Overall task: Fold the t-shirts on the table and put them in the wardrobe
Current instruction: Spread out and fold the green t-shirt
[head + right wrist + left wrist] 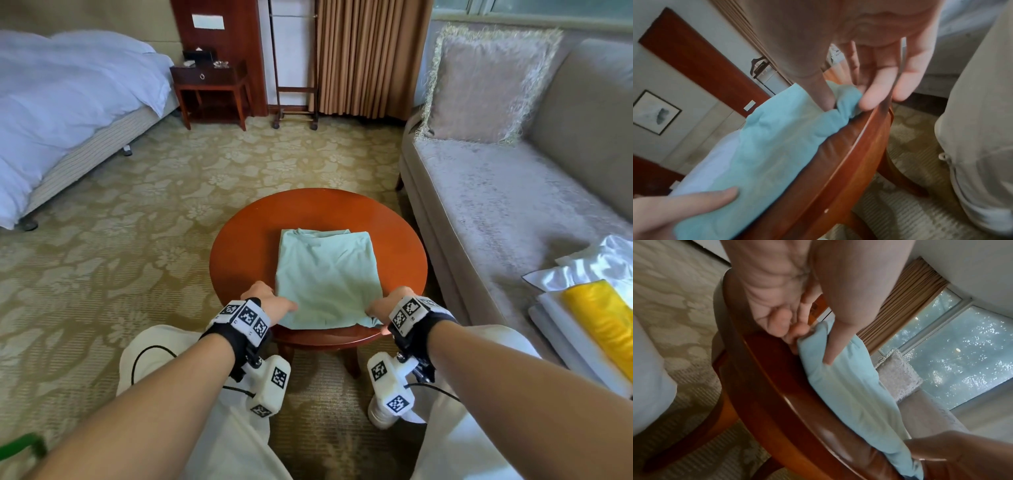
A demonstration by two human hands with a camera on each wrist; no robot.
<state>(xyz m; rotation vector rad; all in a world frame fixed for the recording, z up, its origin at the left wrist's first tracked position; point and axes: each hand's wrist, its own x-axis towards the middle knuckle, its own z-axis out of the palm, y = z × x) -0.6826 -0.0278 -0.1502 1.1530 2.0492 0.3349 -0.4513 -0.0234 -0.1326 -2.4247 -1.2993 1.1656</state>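
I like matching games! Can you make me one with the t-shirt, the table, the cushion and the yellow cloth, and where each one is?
Things:
1. t-shirt
2. table
3. cushion
4. yellow cloth

Places:
A. leaning at the sofa's back
B. on the patterned carpet
C. on white linens on the sofa
D. on the table, both hands at its near corners

Pairs: 1-D, 2-B, 3-A, 4-C

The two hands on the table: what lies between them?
In the head view, only the near edge of the folded t-shirt lies between the left hand and the right hand, which pinch its corners on the table.
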